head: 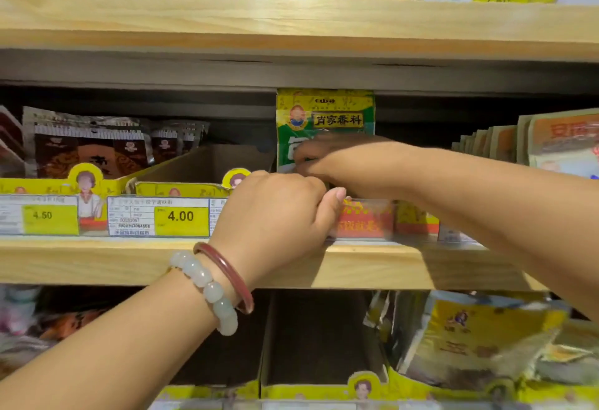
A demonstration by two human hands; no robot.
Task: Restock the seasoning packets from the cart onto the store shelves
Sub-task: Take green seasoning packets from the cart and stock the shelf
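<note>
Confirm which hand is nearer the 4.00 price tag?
Left. The left hand sits just right of the 4.00 price tag; the right hand is farther right and higher, on the green seasoning packet.

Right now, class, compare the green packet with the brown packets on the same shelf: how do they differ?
The green packet stands upright, alone, behind both hands. The brown packets lean stacked in a yellow tray, untouched. Green has a yellow-edged label; brown has silver edges. Both are flat sealed packets.
</note>
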